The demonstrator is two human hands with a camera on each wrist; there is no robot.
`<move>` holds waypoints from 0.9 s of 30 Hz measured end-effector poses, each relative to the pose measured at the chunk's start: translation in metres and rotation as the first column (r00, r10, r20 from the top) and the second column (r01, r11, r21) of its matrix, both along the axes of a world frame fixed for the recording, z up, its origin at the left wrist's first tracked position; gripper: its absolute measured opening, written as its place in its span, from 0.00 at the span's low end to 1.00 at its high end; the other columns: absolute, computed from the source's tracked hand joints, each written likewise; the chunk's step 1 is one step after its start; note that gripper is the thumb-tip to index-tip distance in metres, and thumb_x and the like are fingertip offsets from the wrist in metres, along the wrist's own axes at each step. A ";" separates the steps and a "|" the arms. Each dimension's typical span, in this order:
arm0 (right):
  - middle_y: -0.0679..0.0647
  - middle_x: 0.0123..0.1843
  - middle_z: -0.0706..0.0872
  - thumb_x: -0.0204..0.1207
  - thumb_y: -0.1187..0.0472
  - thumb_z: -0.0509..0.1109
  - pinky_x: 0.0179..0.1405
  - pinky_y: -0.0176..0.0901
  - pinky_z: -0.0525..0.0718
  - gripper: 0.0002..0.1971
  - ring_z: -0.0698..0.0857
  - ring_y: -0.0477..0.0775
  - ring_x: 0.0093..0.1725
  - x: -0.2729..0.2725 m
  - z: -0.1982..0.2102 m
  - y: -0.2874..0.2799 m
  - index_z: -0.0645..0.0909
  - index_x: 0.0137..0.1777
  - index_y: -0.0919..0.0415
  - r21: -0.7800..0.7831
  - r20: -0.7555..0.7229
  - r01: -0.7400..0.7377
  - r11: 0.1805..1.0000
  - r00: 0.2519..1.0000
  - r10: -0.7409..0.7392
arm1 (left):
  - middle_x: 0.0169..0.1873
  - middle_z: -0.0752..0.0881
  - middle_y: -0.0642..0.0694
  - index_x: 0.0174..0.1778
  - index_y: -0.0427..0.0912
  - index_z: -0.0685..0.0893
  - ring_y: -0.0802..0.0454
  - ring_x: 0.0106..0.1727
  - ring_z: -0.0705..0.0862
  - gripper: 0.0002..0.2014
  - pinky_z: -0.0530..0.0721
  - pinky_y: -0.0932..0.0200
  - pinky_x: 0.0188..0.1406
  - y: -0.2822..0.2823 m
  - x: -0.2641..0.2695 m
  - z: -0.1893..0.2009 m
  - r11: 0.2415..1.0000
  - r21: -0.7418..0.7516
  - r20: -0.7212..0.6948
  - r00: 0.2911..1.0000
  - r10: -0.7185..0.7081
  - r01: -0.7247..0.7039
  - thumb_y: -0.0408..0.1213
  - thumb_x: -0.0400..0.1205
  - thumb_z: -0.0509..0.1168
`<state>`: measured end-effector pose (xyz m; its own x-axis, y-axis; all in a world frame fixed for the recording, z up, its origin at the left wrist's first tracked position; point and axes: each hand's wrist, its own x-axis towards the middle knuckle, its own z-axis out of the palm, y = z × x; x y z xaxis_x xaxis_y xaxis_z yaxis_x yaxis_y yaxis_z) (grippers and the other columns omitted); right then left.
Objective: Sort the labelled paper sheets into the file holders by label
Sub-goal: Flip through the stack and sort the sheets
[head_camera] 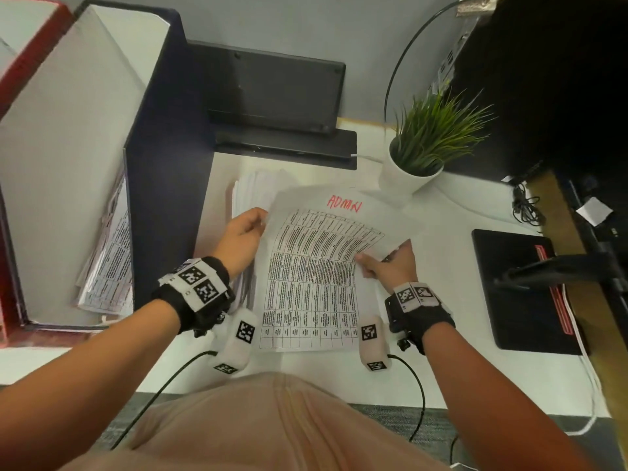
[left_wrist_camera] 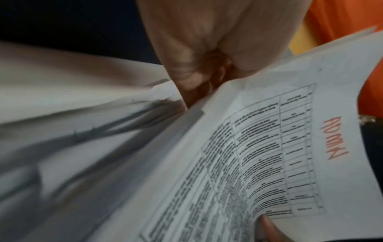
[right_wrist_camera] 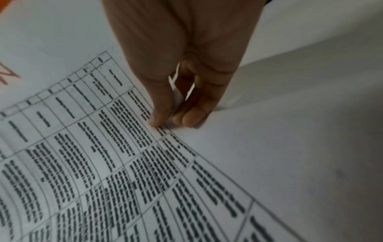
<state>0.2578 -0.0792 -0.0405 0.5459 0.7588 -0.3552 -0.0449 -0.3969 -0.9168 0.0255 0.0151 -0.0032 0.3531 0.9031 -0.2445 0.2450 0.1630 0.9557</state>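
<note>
From the head camera, a white printed paper sheet with a black table grid and the red handwritten label ADMIN (head_camera: 316, 266) is being held just above the white table (head_camera: 441, 283), its long axis running away from the person, label end farthest. The left hand (head_camera: 242, 236) is pinching the sheet's left edge near the top, and the right hand (head_camera: 390, 263) is pinching its right edge at about mid-length, so both grips are closed on the same sheet. A loose stack of white paper sheets (head_camera: 248, 188) is lying under and to the left of it. The tall dark blue file holder (head_camera: 163, 137), with printed sheets already standing inside, is sitting to the left of the sheet, just beside the left hand; a red file holder (head_camera: 30, 56) is standing farther left. Judging from this, the left hand is nearer the holders, and the sheet will need turning upright to slide in. From the left wrist camera, the fingers (left_wrist_camera: 186, 77) are curling at the edge of the labelled sheet (left_wrist_camera: 269, 147), though the contact is blurred. From the right wrist camera, thumb and fingertips (right_wrist_camera: 192, 117) are pinching the sheet's (right_wrist_camera: 103, 147) edge.
</note>
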 end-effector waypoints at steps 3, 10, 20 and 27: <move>0.57 0.41 0.86 0.63 0.73 0.79 0.27 0.39 0.88 0.25 0.86 0.47 0.30 0.000 0.002 -0.001 0.72 0.56 0.62 -0.012 -0.016 -0.023 1.000 1.000 0.022 | 0.42 0.84 0.39 0.36 0.35 0.80 0.47 0.48 0.81 0.16 0.79 0.57 0.52 0.001 0.001 0.005 0.996 -0.038 -0.002 0.997 -0.081 0.081 0.19 0.79 0.50; 0.55 0.34 0.82 0.69 0.72 0.75 0.26 0.28 0.82 0.07 0.81 0.47 0.31 -0.001 -0.008 -0.008 0.80 0.40 0.64 -0.104 0.005 -0.039 0.994 0.999 0.039 | 0.44 0.85 0.38 0.45 0.33 0.84 0.38 0.48 0.83 0.12 0.82 0.44 0.56 0.031 0.005 0.001 0.974 -0.151 -0.174 0.974 0.142 -0.169 0.35 0.81 0.57; 0.48 0.12 0.72 0.67 0.84 0.54 0.13 0.26 0.71 0.31 0.76 0.43 0.14 0.001 -0.002 -0.002 0.70 0.06 0.61 -0.004 -0.374 0.163 0.987 0.915 -0.152 | 0.39 0.86 0.46 0.43 0.37 0.88 0.51 0.43 0.82 0.18 0.79 0.61 0.38 0.050 0.008 0.002 0.992 -0.095 -0.655 0.746 -0.121 0.078 0.48 0.69 0.76; 0.51 0.31 0.77 0.66 0.85 0.68 0.21 0.20 0.71 0.14 0.78 0.39 0.28 -0.002 -0.003 -0.009 0.82 0.30 0.66 0.053 -0.082 -0.004 0.999 0.997 0.008 | 0.35 0.86 0.43 0.36 0.37 0.87 0.51 0.36 0.82 0.09 0.78 0.62 0.32 0.048 0.005 -0.003 0.992 -0.053 -0.643 0.757 -0.120 0.112 0.39 0.73 0.75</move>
<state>0.2558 -0.0881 -0.0434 0.5116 0.7808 -0.3586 -0.1190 -0.3490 -0.9295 0.0301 0.0628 -0.0067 0.2111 0.8617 -0.4614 0.8191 0.1017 0.5646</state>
